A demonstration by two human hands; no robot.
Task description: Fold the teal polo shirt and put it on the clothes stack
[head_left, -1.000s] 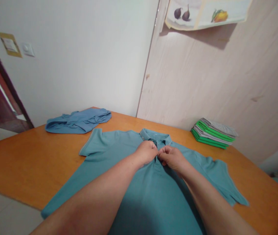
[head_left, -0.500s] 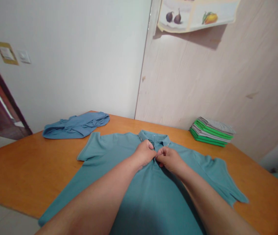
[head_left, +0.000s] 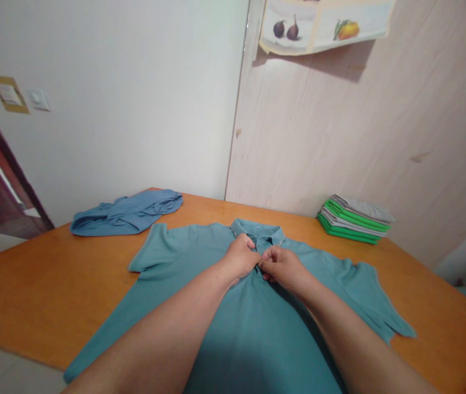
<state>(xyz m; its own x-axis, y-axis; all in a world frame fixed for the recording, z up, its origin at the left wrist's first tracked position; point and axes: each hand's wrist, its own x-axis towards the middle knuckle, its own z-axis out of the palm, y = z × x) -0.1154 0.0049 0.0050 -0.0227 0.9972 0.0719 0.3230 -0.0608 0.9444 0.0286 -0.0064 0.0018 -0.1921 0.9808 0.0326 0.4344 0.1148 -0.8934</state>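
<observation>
A teal polo shirt (head_left: 253, 328) lies spread out, front side up, with its collar toward the wall and its short sleeves out to both sides. Just below the collar, my left hand (head_left: 241, 256) pinches one side of the button placket. My right hand (head_left: 280, 265) grips the placket from the other side, its fingertips meeting those of the left. The fingers and cloth hide whatever button is between them. The shirt's lower front is partly covered by my forearms.
The shirt rests on an orange-brown wooden table (head_left: 31, 290) set against the wall. A crumpled blue garment (head_left: 128, 213) lies at the back left. At the back right sits a stack of folded green and grey cloths (head_left: 354, 219). A fruit poster (head_left: 325, 27) hangs above.
Both hands keep their pinch at the placket, with only a slight shift of the fingers. The whole view has moved a little; the shirt stays in place.
</observation>
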